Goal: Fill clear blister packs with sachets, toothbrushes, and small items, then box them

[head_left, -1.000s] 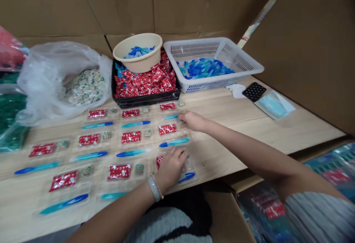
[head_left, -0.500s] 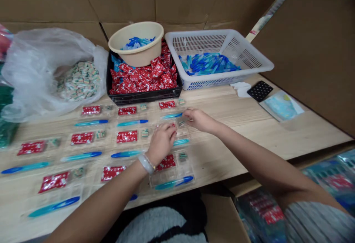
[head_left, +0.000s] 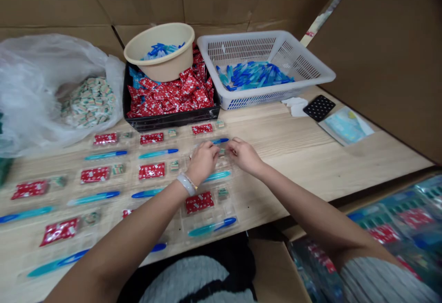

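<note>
Side by side over the right-hand column of clear plastic trays point(head_left: 228, 211) are my hands. My left hand point(head_left: 203, 159), with a pale bangle at the wrist, has its fingers closed over a tray and covers much of it. My right hand point(head_left: 244, 155) pinches just to the right, beside a small green-and-white piece. What the fingertips hold is hidden. A blue pen point(head_left: 221, 141) lies just beyond the hands, and a light-blue pen point(head_left: 218, 176) just below them. Nearer me is a tray with a red packet point(head_left: 199, 202), a small striped piece point(head_left: 223, 193) and a pen point(head_left: 212, 227).
More filled trays lie to the left. Behind stand a plastic bag point(head_left: 31, 91) of small striped pieces, a black box point(head_left: 172, 119) of red packets with a cream basin point(head_left: 162, 66) on it, and a white basket point(head_left: 269, 95) of pens. A dotted black item point(head_left: 319, 108) lies right.
My right hand has come slightly nearer to my left hand, away from the upper pen's cap. My left hand stays over the same tray. The whole view has shifted a little.
</note>
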{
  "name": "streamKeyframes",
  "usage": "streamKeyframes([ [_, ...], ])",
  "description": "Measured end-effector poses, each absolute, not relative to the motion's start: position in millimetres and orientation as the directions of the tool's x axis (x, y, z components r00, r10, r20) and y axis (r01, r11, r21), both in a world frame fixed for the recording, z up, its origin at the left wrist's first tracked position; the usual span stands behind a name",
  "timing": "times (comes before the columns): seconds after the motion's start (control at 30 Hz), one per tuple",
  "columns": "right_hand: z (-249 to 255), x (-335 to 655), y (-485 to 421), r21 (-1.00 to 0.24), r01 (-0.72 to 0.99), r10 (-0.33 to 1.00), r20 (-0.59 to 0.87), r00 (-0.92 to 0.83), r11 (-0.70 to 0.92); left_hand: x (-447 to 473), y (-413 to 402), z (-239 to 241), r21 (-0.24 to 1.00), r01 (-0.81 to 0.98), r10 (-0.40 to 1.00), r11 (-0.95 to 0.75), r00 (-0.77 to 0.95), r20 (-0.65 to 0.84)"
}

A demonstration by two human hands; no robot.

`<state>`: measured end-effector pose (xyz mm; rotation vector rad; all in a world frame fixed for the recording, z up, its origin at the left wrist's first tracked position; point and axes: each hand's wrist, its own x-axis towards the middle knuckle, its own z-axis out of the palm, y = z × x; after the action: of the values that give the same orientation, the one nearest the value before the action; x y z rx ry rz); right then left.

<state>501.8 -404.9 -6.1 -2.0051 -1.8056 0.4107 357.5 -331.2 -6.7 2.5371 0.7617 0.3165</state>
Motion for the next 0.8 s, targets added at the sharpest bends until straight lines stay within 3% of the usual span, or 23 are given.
streamKeyframes([
  [0.27, -7.0, 500.4, -415.3, -0.526, 0.848, 0.994, 0.046, 0.101, -0.063, 358.9, -328.5, -9.3, 0.535, 0.433, 0.56, -0.725, 0.823, 0.094],
  [0.53, -9.4, 491.3, -398.7, -0.485, 0.858, 0.977, 0.029, 0.21, -0.17, 358.0, -324.5, -3.5, 0.54, 0.405, 0.529, -0.738, 0.844, 0.089],
  [0.67, 2.3, 492.2, -418.5, -0.568, 0.812, 0.972, 0.084, 0.219, -0.134, 331.7, -348.1, 13.0, 0.592, 0.337, 0.49, -0.732, 0.865, 0.113],
  [0.8, 11.7, 478.0, -464.6, -0.698, 0.714, 0.991, 0.054, 0.122, -0.049, 298.6, -387.4, 15.6, 0.631, 0.282, 0.379, -0.723, 0.925, 0.02],
])
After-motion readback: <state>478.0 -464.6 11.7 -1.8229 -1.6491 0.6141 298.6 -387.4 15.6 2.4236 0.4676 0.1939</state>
